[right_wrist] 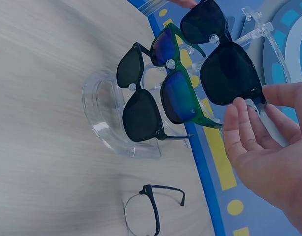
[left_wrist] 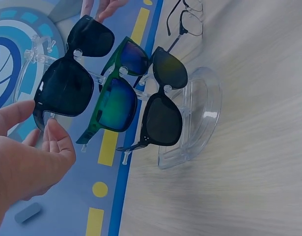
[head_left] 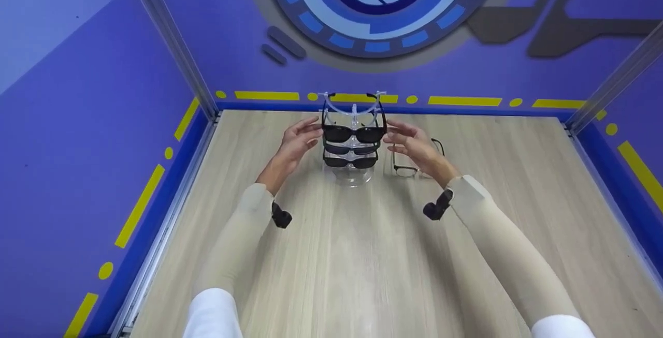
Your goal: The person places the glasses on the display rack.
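Black sunglasses [head_left: 337, 134] are at the upper part of a clear display stand [head_left: 353, 178], lenses facing me. My left hand [head_left: 295, 144] pinches them at one hinge, thumb and fingertips around the temple. At the opposite hinge my right hand [head_left: 413, 144] pinches the other temple. Just below on the stand sit green-framed sunglasses [left_wrist: 117, 104] with blue-green mirrored lenses. Under those, another dark pair of sunglasses [right_wrist: 142, 115] rests on the lowest tier. In the right wrist view, the fingers partly hide the temple of the top pair.
Eyeglasses [head_left: 406, 172] with clear lenses lie on the wooden table [head_left: 352, 255] right of the stand, partly behind my right hand in the head view. A blue patterned back wall [head_left: 445, 82] rises close behind the stand. Side walls with metal posts [head_left: 173, 43] border the table.
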`<state>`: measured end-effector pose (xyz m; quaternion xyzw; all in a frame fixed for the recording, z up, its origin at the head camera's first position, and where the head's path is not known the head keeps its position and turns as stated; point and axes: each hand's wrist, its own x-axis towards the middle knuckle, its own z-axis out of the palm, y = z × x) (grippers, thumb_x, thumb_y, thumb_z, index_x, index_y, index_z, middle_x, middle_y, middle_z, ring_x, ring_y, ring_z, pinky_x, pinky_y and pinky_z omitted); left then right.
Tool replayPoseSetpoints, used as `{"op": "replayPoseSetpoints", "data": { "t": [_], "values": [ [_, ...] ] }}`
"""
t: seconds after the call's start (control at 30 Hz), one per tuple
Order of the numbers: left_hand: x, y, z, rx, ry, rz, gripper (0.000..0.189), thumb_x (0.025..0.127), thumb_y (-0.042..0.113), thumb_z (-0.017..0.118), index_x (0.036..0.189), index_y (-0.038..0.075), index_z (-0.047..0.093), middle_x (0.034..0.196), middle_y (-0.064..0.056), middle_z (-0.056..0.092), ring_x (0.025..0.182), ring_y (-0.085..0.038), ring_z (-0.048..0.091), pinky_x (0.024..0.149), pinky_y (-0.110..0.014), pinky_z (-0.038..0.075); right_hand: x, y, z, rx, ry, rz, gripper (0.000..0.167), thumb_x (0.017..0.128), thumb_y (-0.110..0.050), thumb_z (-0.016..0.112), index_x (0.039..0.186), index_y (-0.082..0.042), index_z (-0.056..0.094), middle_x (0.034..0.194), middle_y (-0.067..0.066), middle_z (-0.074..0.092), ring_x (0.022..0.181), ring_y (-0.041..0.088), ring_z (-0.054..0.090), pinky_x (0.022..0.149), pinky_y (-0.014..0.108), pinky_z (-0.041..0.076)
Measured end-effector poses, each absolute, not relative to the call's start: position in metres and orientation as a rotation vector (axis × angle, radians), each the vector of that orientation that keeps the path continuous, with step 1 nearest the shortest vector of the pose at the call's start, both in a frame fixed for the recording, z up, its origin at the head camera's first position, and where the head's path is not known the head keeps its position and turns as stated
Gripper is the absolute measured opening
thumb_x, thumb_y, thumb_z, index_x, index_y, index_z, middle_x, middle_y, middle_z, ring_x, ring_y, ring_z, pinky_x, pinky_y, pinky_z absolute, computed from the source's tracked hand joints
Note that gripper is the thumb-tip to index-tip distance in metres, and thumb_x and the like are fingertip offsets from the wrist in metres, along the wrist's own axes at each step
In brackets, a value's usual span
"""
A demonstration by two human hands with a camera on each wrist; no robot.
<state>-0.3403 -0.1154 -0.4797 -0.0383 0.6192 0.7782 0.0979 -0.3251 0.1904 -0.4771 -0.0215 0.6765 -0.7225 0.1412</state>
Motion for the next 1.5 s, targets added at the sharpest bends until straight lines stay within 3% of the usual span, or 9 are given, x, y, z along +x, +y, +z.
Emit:
{"op": "replayPoseSetpoints", "data": {
  "t": [0.1,0.37,0.5,0.6,0.83,1.0,1.13,1.23,1.5],
  "values": [
    [-0.337,-0.117,-0.48,-0.11,1.861,2.279,0.051,0.097,0.004,0.067,0.146,0.006,0.054,0.12,-0.002,0.068,0.107,-0.012,0.064,0.097,-0.032,0.049,-0.321,0.195,-0.478,-0.08,1.961,-2.064,0.053,0.105,-0.003,0.049,0.156,-0.001,0.036,0.15,0.022,0.047,0.105,0.01,0.066,0.096,0.027,0.055],
    [-0.319,-0.127,-0.487,-0.034,1.922,2.207,0.049,0.099,0.006,0.064,0.147,0.006,0.053,0.14,-0.014,0.059,0.117,-0.015,0.058,0.105,-0.041,0.047,-0.308,0.206,-0.484,-0.144,1.981,-2.014,0.052,0.104,-0.005,0.053,0.154,0.001,0.039,0.119,-0.008,0.066,0.107,0.01,0.066,0.11,0.043,0.049],
    [-0.305,-0.134,-0.497,-0.001,1.934,2.159,0.049,0.099,0.007,0.064,0.147,0.007,0.053,0.144,-0.018,0.057,0.115,-0.014,0.059,0.106,-0.044,0.047,-0.296,0.214,-0.49,-0.167,1.982,-1.997,0.052,0.103,-0.006,0.056,0.152,0.001,0.041,0.121,-0.007,0.067,0.108,0.01,0.068,0.111,0.045,0.049],
    [-0.292,-0.141,-0.506,0.018,1.955,2.077,0.048,0.1,0.011,0.065,0.147,0.007,0.053,0.142,-0.017,0.059,0.112,-0.014,0.061,0.101,-0.04,0.049,-0.286,0.22,-0.495,-0.179,1.982,-1.991,0.052,0.103,-0.007,0.058,0.152,0.002,0.042,0.122,-0.006,0.069,0.109,0.012,0.069,0.104,0.037,0.054],
    [-0.268,-0.15,-0.523,0.047,1.961,1.978,0.041,0.104,0.019,0.06,0.144,0.009,0.057,0.142,-0.018,0.06,0.109,-0.014,0.063,0.099,-0.039,0.049,-0.263,0.236,-0.503,-0.209,1.986,-1.952,0.055,0.101,-0.011,0.063,0.151,0.002,0.044,0.136,0.009,0.066,0.113,0.013,0.069,0.099,0.031,0.056],
    [-0.258,-0.149,-0.53,0.059,1.951,1.964,0.041,0.105,0.018,0.057,0.144,0.007,0.055,0.133,-0.009,0.068,0.107,-0.012,0.063,0.095,-0.035,0.05,-0.246,0.252,-0.512,-0.197,2.014,-1.869,0.057,0.1,-0.017,0.066,0.151,-0.002,0.045,0.14,0.007,0.064,0.118,0.015,0.067,0.099,0.029,0.055],
    [-0.254,-0.143,-0.54,0.06,1.927,1.95,0.04,0.105,0.02,0.058,0.143,0.007,0.057,0.128,-0.004,0.07,0.108,-0.014,0.063,0.099,-0.04,0.049,-0.234,0.272,-0.526,-0.191,2.019,-1.832,0.059,0.1,-0.02,0.067,0.152,-0.003,0.044,0.145,0.012,0.06,0.119,0.015,0.066,0.099,0.028,0.055],
    [-0.251,-0.138,-0.548,0.05,1.905,1.945,0.04,0.104,0.02,0.059,0.142,0.008,0.058,0.126,-0.003,0.071,0.107,-0.014,0.063,0.104,-0.047,0.047,-0.226,0.287,-0.538,-0.17,2.005,-1.832,0.058,0.1,-0.018,0.066,0.152,-0.003,0.044,0.143,0.009,0.062,0.121,0.016,0.066,0.1,0.027,0.054],
    [-0.24,-0.117,-0.561,0.057,1.834,1.899,0.044,0.104,0.019,0.058,0.145,0.005,0.054,0.121,0.001,0.072,0.106,-0.014,0.063,0.104,-0.047,0.047,-0.206,0.323,-0.557,-0.119,1.973,-1.859,0.054,0.103,-0.018,0.062,0.152,-0.004,0.044,0.134,-0.002,0.068,0.118,0.009,0.067,0.099,0.025,0.054]
  ]
}}
